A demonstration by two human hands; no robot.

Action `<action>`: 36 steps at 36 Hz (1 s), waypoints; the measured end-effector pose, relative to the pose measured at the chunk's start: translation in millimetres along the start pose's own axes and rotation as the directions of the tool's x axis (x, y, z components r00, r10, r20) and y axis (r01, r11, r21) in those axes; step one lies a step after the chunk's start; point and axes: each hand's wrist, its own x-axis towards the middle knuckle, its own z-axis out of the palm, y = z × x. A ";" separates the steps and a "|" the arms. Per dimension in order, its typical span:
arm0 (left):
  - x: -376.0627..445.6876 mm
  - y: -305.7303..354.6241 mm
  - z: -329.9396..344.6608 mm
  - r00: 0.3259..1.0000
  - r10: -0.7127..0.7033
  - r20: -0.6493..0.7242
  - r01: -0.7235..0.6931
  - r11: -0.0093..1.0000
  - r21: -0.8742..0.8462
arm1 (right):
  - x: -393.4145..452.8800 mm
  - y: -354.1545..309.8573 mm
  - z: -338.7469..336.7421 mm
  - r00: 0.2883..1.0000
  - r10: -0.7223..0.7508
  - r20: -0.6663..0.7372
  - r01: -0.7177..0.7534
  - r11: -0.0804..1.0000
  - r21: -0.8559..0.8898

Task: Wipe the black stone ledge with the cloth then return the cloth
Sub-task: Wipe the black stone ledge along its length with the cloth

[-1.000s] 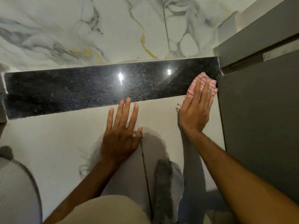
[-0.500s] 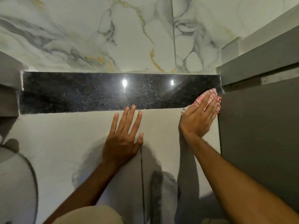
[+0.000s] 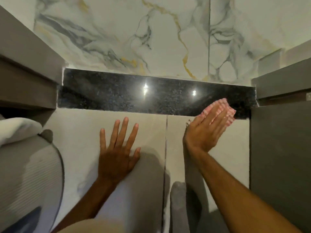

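Pressing cloth (image 3: 220,103) to black stone ledge (image 3: 117,95), right hand (image 3: 205,130) flat

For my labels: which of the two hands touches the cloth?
The right hand presses the pink checked cloth on the black ledge; the left hand lies flat on bare pale tile.

Left hand (image 3: 117,153): palm down and flat, four fingers straight and spread, pointing up-frame; thumb out to the right.
Left forearm (image 3: 87,204): bare, rises from the lower edge, slanting right toward the wrist.
Right hand (image 3: 205,132): back toward the camera, fingers straight and together, angled up and right; fingertips blurred.
Right-hand contact: straight fingers press on the cloth (image 3: 225,107).
Right forearm (image 3: 235,190): bare, enters from the lower right corner, slanting up and left.
Spacing: hands apart, the right one higher in frame.
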 end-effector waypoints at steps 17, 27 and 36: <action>-25.0 -47.9 -15.4 0.967 -0.254 -0.017 0.254 0.967 0.032 | -51.5 -35.6 -9.2 0.935 -0.312 0.172 0.306 0.950 0.058; -25.9 -53.8 -5.1 0.951 -0.290 -0.106 0.289 0.957 -0.026 | -81.8 -184.0 31.6 0.495 -0.859 0.133 0.828 0.512 0.227; -32.5 -58.4 -20.4 0.953 -0.304 -0.001 0.304 0.952 -0.030 | -74.0 -102.1 7.3 0.632 -0.731 0.260 0.711 0.679 0.181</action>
